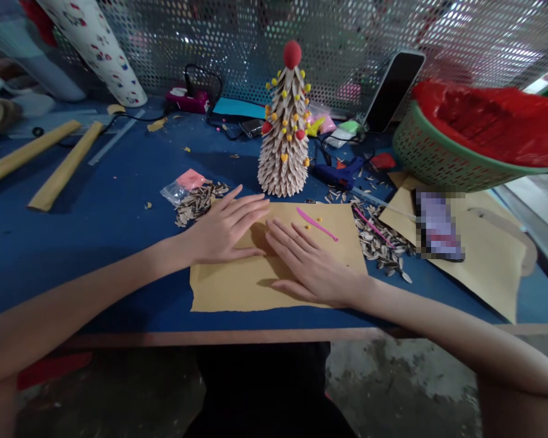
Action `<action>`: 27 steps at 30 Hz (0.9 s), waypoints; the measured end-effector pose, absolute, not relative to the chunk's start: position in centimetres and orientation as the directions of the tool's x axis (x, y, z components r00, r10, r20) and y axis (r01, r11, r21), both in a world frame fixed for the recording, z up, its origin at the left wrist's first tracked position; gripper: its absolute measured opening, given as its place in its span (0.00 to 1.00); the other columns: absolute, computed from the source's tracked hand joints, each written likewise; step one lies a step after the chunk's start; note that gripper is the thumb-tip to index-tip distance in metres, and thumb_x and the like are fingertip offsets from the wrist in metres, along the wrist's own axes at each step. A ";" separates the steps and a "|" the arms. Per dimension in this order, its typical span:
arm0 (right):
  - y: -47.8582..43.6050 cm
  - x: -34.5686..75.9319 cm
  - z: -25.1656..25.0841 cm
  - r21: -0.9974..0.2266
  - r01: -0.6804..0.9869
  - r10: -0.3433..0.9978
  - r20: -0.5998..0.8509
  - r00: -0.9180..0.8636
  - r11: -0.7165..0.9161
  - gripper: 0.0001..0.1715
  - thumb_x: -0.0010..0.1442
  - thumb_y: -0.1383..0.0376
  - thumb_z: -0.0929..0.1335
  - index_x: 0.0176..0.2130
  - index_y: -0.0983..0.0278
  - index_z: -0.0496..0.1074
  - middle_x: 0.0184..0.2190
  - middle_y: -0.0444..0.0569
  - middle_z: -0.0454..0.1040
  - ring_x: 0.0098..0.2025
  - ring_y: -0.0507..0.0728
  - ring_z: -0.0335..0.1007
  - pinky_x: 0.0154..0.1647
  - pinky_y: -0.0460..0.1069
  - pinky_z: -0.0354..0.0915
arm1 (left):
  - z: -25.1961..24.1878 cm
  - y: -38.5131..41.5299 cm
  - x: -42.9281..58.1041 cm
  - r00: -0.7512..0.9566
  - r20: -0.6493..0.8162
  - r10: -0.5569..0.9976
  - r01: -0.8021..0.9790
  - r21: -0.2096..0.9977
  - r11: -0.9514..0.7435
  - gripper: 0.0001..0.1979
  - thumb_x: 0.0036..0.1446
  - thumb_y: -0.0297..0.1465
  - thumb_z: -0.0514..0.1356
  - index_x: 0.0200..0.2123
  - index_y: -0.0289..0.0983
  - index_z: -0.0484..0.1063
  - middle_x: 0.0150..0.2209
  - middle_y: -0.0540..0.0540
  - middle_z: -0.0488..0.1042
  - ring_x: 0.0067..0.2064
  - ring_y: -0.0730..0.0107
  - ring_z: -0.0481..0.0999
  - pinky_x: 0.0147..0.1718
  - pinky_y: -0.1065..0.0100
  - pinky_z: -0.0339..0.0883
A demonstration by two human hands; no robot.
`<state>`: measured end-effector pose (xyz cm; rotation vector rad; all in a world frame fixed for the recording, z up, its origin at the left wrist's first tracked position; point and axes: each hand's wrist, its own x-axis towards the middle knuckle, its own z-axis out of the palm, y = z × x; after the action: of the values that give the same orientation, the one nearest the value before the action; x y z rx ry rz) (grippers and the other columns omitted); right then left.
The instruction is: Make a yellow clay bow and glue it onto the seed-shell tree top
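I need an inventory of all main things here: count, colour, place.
paper sheet: one, tan, centre
tree: one, pale, behind sheet
plastic tools: two, pink, on and beside sheet
seeds: many, striped, both sides of sheet
glue gun: one, blue, right of tree
basket: one, green, far right
upright phone: one, black-screened, back right
long strips: two, tan, left
cylinder: one, patterned white, back left
table: one, blue, underneath
left hand: one, bare, over sheet
right hand: one, bare, over sheet

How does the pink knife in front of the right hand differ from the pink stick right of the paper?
The pink knife lies on the brown paper; the pink stick lies among striped seeds. The knife has a broader blade; the stick looks thin throughout. Both slant down rightward.
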<state>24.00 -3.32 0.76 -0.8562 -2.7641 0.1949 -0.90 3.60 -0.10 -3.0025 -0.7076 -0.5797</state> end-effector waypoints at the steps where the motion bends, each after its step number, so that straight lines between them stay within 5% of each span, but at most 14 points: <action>1: -3.1 23.5 0.6 -0.191 0.543 0.572 0.163 -0.804 0.818 0.47 0.71 0.47 0.57 0.70 0.81 0.47 0.73 0.69 0.44 0.76 0.67 0.35 0.74 0.66 0.45 | -0.2 3.6 -1.0 0.827 0.344 0.445 0.442 0.090 -0.892 0.38 0.67 0.53 0.51 0.66 0.27 0.58 0.66 0.30 0.63 0.70 0.48 0.59 0.70 0.39 0.44; 6: -1.9 22.5 -0.1 -0.183 0.573 0.594 0.094 -0.799 0.799 0.49 0.70 0.43 0.53 0.72 0.78 0.42 0.74 0.65 0.39 0.77 0.64 0.29 0.76 0.66 0.37 | -0.7 3.4 -1.4 0.813 0.281 0.510 0.501 0.108 -0.859 0.44 0.67 0.56 0.46 0.71 0.25 0.47 0.70 0.29 0.55 0.73 0.48 0.52 0.71 0.39 0.37; 12: -1.7 23.1 0.1 -0.111 0.671 0.679 0.069 -0.731 0.733 0.53 0.69 0.41 0.53 0.71 0.80 0.43 0.73 0.67 0.39 0.76 0.68 0.32 0.75 0.68 0.39 | -1.2 3.2 -1.3 0.813 0.240 0.531 0.522 0.105 -0.846 0.40 0.70 0.52 0.43 0.71 0.26 0.47 0.70 0.31 0.54 0.73 0.51 0.53 0.71 0.38 0.32; 18: -1.7 23.0 0.1 -0.135 0.548 0.558 0.055 -0.828 0.826 0.53 0.69 0.40 0.54 0.71 0.79 0.43 0.74 0.64 0.40 0.76 0.66 0.32 0.75 0.66 0.37 | -1.3 3.3 -1.4 0.811 0.243 0.532 0.519 0.123 -0.846 0.40 0.70 0.52 0.43 0.72 0.28 0.45 0.71 0.31 0.54 0.72 0.50 0.54 0.70 0.37 0.32; 27: -1.1 23.4 0.3 -0.138 0.554 0.565 0.055 -0.823 0.821 0.53 0.69 0.40 0.54 0.72 0.79 0.42 0.73 0.66 0.38 0.76 0.67 0.31 0.75 0.67 0.38 | -1.4 3.3 -1.3 0.811 0.231 0.537 0.525 0.117 -0.843 0.41 0.70 0.53 0.42 0.72 0.26 0.45 0.71 0.30 0.53 0.73 0.49 0.52 0.70 0.37 0.30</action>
<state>23.40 -1.07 0.28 -0.8953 -2.9084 0.1767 -1.25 3.27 -1.45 -3.0349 -0.8907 -0.4103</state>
